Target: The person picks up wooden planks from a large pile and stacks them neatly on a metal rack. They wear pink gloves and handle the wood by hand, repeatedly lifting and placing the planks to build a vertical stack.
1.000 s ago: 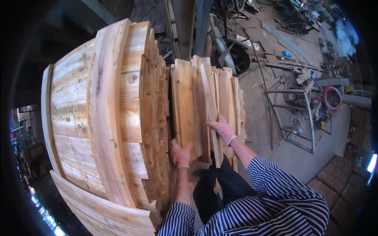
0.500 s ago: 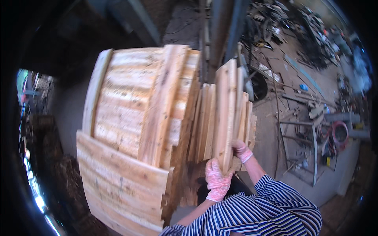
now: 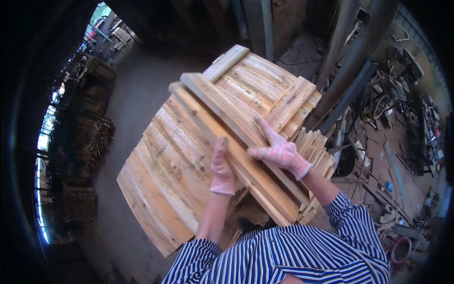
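Observation:
Two or three long narrow wooden boards (image 3: 245, 161) lie slanted between my hands, above a stack of wooden panels. My left hand (image 3: 222, 168), in a pinkish-white knit glove, grips their left edge with the thumb up; its other fingers are hidden. On the right, my gloved right hand (image 3: 283, 152) clasps the right board (image 3: 222, 102), thumb and forefinger spread across its top. Beneath the boards is a broad panel of joined planks (image 3: 163, 165). Beyond it rests another panel with crosswise battens (image 3: 253, 83).
Several upright board ends (image 3: 314, 151) stand beside the stack at right. A metal post (image 3: 357, 66) rises behind them. Scrap and loose strips cover the floor at right, with a pink coil (image 3: 401, 249). Bundles of thin sticks (image 3: 97, 142) lie at far left.
My hands have moved from the upright boards at right over to the panel stack, bringing boards along. The boards have turned from near upright to slanting. The view has swung left.

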Available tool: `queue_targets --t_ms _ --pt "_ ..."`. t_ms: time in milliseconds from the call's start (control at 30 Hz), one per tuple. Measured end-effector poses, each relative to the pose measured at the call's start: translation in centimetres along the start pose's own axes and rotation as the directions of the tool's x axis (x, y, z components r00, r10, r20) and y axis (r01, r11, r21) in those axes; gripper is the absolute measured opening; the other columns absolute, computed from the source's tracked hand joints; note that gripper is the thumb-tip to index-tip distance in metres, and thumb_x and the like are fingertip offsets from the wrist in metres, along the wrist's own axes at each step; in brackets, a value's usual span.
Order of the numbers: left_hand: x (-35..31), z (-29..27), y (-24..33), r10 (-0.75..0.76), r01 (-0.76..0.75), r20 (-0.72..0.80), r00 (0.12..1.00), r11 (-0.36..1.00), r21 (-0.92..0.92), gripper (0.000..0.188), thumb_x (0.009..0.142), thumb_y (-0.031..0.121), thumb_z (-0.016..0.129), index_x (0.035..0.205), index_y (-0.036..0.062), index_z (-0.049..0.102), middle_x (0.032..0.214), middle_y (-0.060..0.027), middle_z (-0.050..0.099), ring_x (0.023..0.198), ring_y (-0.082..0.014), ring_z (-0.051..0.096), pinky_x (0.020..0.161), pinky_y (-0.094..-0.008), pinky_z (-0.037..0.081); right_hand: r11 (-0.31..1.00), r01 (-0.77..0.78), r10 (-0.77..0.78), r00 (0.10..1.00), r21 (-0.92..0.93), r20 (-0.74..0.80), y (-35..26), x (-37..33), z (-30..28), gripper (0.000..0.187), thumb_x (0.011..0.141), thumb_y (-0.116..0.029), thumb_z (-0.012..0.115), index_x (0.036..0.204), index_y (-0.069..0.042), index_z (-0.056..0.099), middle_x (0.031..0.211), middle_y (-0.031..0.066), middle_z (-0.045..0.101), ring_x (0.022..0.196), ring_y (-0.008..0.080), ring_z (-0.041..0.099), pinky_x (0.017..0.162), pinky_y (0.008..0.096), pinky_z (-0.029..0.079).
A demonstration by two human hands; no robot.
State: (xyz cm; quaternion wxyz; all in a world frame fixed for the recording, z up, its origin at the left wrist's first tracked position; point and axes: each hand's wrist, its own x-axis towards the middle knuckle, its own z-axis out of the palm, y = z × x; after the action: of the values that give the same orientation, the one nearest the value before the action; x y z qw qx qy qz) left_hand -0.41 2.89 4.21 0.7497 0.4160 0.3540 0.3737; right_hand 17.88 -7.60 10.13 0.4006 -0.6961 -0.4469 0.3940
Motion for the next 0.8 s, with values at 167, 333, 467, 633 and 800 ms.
queue_targets --t_ms 167,333,467,633,800 --pt "2.2 -8.5 -0.9 0.124 -0.156 -0.229 0.966 0.979 -0.129 0.064 0.100 0.046 0.061 0.148 0.0069 0.049 0.147 -0.0117 0.055 0.127 -0.0269 0.060 0.109 -0.0438 0.051 0.899 -0.040 0.043 0.999 -0.437 -0.003 -1.9 11.6 2.5 0.091 0.082 -0.062 0.072 0.157 -0.019 0.039 0.139 0.0294 0.052 0.131 0.0420 0.054 0.109 0.0471 0.045" --pt "4.3 -13.5 -1.3 0.152 -0.155 -0.028 0.988 0.959 -0.238 0.054 0.111 0.036 0.035 0.156 0.0057 0.039 0.155 -0.0104 0.049 0.124 -0.0195 0.059 0.105 -0.0380 0.052 0.750 0.114 -0.072 0.993 -0.652 0.092 -2.0 15.4 7.4 0.076 0.093 -0.063 0.058 0.147 -0.011 0.049 0.133 0.0275 0.056 0.127 0.0420 0.054 0.103 0.0538 0.047" --pt "6.7 -13.2 -1.5 0.320 -0.118 0.422 0.848 0.891 -0.439 0.052 0.114 0.030 0.024 0.158 0.0049 0.034 0.156 -0.0085 0.048 0.114 -0.0144 0.061 0.098 -0.0335 0.055 0.881 0.115 -0.025 0.980 -0.460 0.195 -4.0 10.2 8.3 0.092 0.091 -0.074 0.056 0.153 -0.007 0.042 0.140 0.0318 0.050 0.133 0.0435 0.050 0.111 0.0538 0.041" --pt "8.4 -9.2 -1.9 0.103 -0.104 -0.013 0.995 0.993 -0.055 0.047 0.114 0.033 0.030 0.151 0.0081 0.040 0.146 -0.0162 0.052 0.125 -0.0244 0.058 0.102 -0.0441 0.055 0.950 0.074 -0.017 0.982 -0.304 0.187 -6.3 7.1 5.1 0.119 0.075 -0.075 0.071 0.164 -0.010 0.025 0.146 0.0303 0.047 0.139 0.0434 0.047 0.117 0.0511 0.039" --pt "8.9 -5.7 0.1 -0.022 -0.010 -0.174 0.984 0.983 -0.184 0.069 0.107 0.047 0.038 0.160 0.0041 0.027 0.149 -0.0229 0.047 0.130 -0.0324 0.054 0.108 -0.0506 0.049 0.854 -0.060 0.061 0.998 -0.517 -0.013 -2.5 15.6 -0.7 0.100 0.081 -0.068 0.069 0.161 -0.020 0.034 0.136 0.0260 0.053 0.125 0.0395 0.057 0.102 0.0521 0.049"
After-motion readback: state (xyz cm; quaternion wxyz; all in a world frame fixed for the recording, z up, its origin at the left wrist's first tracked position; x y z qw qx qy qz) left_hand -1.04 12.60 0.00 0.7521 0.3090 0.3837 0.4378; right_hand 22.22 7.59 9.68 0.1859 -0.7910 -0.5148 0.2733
